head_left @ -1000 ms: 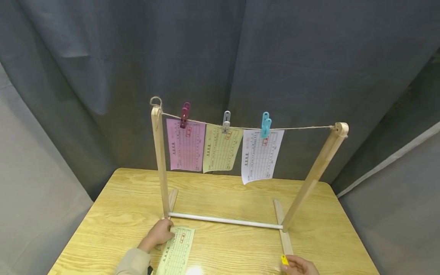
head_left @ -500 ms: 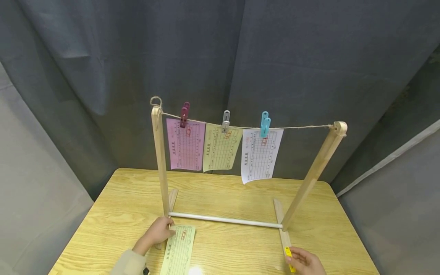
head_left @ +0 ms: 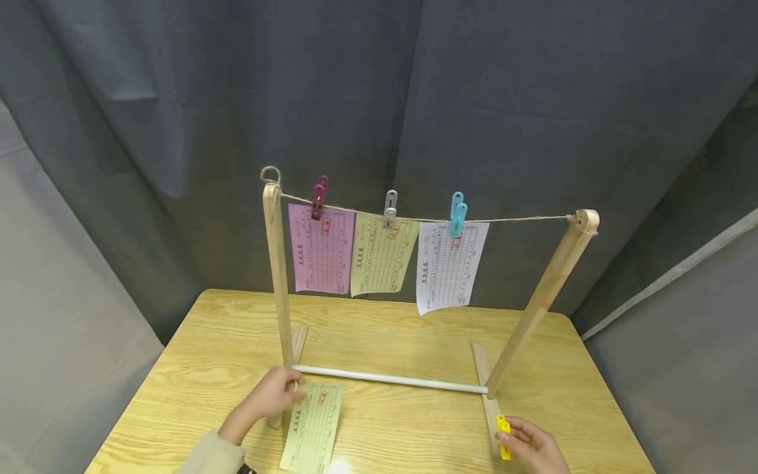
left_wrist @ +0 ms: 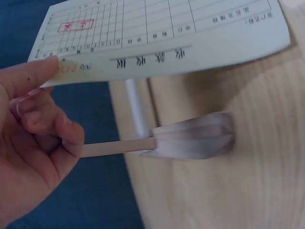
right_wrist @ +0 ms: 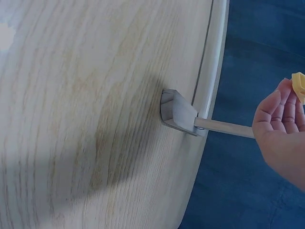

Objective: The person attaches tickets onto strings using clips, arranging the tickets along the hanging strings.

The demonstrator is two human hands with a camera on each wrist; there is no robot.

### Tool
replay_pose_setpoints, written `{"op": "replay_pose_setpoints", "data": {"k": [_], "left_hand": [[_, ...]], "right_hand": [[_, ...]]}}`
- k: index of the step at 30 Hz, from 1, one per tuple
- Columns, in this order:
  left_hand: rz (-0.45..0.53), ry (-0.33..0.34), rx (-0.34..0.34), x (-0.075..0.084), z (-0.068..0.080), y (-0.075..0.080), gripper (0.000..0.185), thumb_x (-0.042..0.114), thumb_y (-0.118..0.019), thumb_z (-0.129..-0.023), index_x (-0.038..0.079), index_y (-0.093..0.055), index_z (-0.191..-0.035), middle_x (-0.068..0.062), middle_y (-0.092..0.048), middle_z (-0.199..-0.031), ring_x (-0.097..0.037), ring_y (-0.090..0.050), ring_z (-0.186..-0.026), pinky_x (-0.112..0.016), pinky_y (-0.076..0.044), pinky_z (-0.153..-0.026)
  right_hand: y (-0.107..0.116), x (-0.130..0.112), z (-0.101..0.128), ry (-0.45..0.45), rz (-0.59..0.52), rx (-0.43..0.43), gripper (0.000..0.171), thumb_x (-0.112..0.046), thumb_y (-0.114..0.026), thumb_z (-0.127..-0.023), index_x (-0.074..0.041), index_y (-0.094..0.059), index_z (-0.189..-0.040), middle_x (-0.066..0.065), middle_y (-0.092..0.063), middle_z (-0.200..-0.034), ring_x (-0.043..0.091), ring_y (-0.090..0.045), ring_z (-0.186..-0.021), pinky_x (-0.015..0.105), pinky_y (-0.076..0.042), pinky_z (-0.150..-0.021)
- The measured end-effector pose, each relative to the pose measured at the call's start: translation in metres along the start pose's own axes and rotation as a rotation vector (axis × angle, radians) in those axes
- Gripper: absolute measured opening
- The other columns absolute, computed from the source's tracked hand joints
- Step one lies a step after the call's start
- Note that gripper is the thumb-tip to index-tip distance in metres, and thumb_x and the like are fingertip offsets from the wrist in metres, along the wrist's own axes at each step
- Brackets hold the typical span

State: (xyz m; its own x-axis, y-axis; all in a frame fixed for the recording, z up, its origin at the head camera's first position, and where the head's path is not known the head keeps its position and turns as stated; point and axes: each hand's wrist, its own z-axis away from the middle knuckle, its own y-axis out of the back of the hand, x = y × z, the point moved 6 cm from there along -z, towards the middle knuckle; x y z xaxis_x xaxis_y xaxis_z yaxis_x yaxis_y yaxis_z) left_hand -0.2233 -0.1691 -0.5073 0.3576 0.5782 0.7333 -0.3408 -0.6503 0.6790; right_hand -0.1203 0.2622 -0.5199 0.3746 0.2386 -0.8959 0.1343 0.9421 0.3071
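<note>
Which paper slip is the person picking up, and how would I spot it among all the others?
Start at the wooden drying rack on the table. Three slips hang from its string, but the one you want lies flat in front of the rack's left post, with the left hand pinching its top corner. This pale green slip is the only one without a clothespin.

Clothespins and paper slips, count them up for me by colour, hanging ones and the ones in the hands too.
Maroon clothespin: 1
Grey clothespin: 1
Blue clothespin: 1
Yellow clothespin, held in the right hand: 1
Pink slip: 1
Hanging yellow-green slip: 1
White slip: 1
Yellow-green slip pinched by the left hand: 1
Total: 8 (4 clothespins, 4 slips)
</note>
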Motion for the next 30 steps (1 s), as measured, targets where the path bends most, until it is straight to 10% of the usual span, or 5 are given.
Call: {"op": "replay_pose_setpoints", "data": {"k": [11,20,30], "left_hand": [[0.062,-0.093,-0.036,0.040,-0.003,0.010,0.004,0.005,-0.065,-0.082,0.001,-0.065,-0.082,0.010,-0.034,-0.051,0.002,-0.027,-0.043,-0.014,-0.027,-0.042],[0.064,-0.114,-0.044,0.065,-0.003,0.012,0.009,0.010,-0.065,-0.083,0.003,-0.065,-0.089,0.010,-0.032,-0.052,0.002,-0.026,-0.043,-0.015,-0.028,-0.043],[0.052,-0.174,-0.029,0.090,-0.007,0.018,0.005,0.012,-0.065,-0.083,0.007,-0.066,-0.085,0.012,-0.028,-0.052,0.001,-0.023,-0.045,-0.015,-0.028,-0.046]], "right_hand": [[0.010,-0.009,-0.003,0.042,-0.105,-0.027,0.040,-0.008,-0.058,-0.087,0.014,-0.047,-0.118,0.013,-0.064,-0.097,0.007,-0.060,-0.078,0.028,-0.050,-0.066],[0.006,-0.015,-0.003,0.177,-0.306,-0.094,0.011,-0.007,-0.051,-0.091,-0.014,-0.059,-0.094,0.000,-0.065,-0.084,0.009,-0.061,-0.078,0.024,-0.051,-0.065],[0.015,-0.040,0.001,0.275,-0.196,0.005,0.011,-0.001,-0.051,-0.091,-0.002,-0.060,-0.097,0.000,-0.064,-0.080,0.010,-0.059,-0.071,0.024,-0.049,-0.060]]}}
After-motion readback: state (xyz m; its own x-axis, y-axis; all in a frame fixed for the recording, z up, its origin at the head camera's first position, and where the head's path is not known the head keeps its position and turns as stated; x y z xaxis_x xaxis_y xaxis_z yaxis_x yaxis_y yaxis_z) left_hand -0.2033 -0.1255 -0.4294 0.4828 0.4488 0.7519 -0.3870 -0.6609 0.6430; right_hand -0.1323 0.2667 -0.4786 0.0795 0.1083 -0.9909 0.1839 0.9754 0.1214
